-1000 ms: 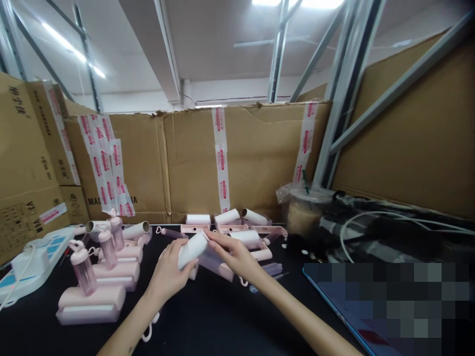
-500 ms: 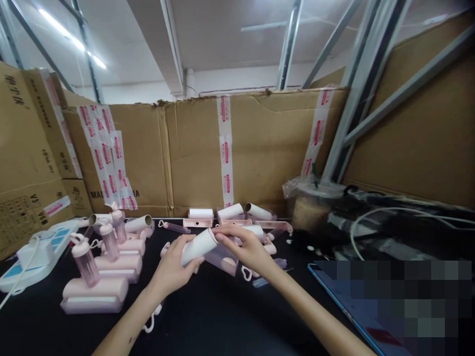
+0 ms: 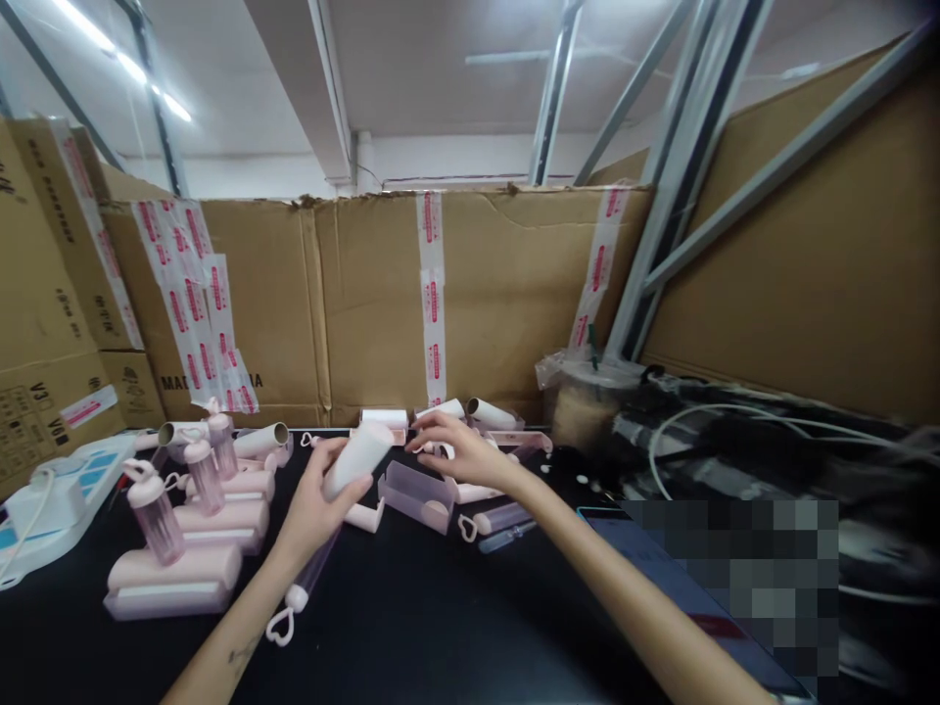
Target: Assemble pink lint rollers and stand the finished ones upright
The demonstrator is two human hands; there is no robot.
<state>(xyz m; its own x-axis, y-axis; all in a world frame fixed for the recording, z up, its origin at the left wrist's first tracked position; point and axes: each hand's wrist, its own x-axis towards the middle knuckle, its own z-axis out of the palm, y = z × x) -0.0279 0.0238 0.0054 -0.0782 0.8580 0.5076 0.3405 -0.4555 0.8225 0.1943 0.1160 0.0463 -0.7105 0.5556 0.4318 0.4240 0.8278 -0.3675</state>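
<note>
My left hand [image 3: 312, 504] is closed around a white lint roller refill [image 3: 361, 460], which it holds tilted above the table. My right hand [image 3: 470, 455] is apart from the roll, its fingers spread with nothing seen in them, above pink parts at the back. Between the hands lies an open translucent purple case [image 3: 412, 494]. A pink cover piece [image 3: 367, 517] sits below the roll, partly hidden. Near my left forearm is a purple handle with a pink heart loop [image 3: 281, 624]. Another handle with a heart loop [image 3: 468, 529] lies to the right.
Several pink and purple lint roller units [image 3: 176, 568] stand at the left, beside a white power strip [image 3: 66, 529]. More white rolls [image 3: 383, 419] lie along the cardboard wall [image 3: 374, 294]. A plastic drink cup [image 3: 587, 406], cables and a tablet [image 3: 638, 558] occupy the right side.
My right hand has come off the roll's end and shifted toward the back parts. My left hand has drawn the roll leftward. The view has turned slightly right.
</note>
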